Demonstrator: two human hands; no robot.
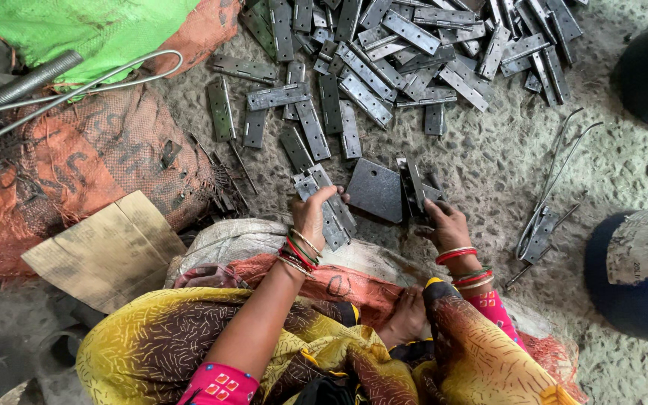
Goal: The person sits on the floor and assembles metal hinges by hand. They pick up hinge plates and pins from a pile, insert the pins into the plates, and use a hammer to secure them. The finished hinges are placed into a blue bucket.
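Soft, even daylight, faint shadows, sharp focus, slight bending at edges.

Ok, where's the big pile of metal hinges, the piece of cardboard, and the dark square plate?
pile of hinges (406,45), head view, middle of the heap.
cardboard (106,251), head view, its flat middle.
square plate (375,191), head view, centre of its face.

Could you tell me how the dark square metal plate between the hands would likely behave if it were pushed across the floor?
The square plate looks flat and rigid, so it would probably slide rather than roll or tip. It seems like solid metal, likely heavy for its size. The rough pebbly floor and the hinges beside the left hand would probably snag it.
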